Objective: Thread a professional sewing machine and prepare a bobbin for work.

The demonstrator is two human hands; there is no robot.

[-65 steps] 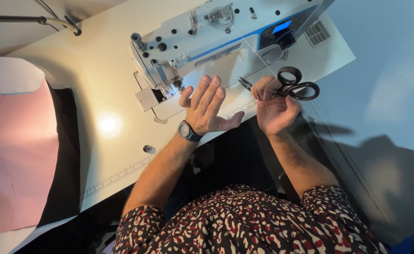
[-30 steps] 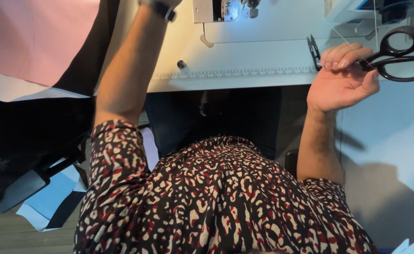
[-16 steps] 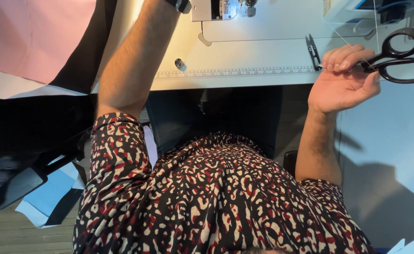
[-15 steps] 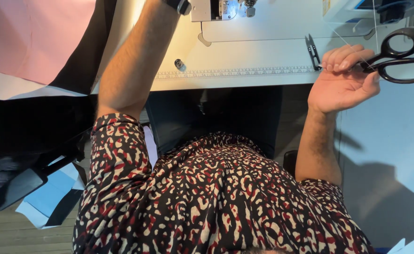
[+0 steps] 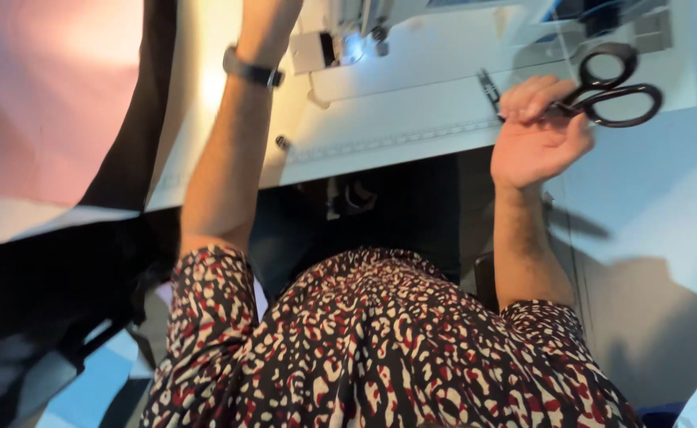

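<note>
A white sewing table (image 5: 380, 131) carries a sewing machine (image 5: 356, 36) and pink cloth (image 5: 47, 95).

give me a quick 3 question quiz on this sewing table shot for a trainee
1. True or false: the right hand holds the black scissors by the blades rather than the handle loops.
2. What is worn on the left forearm? A) a dark wristwatch B) a thimble C) a tape measure
3. What pale cloth lies on the left part of the white table?

Key
1. True: the fingers close around the blade end, and both loops stick out empty to the right.
2. A, the wristwatch. The left hand itself is cut off by the top edge.
3. A pink fabric, lying over dark cloth.
</note>
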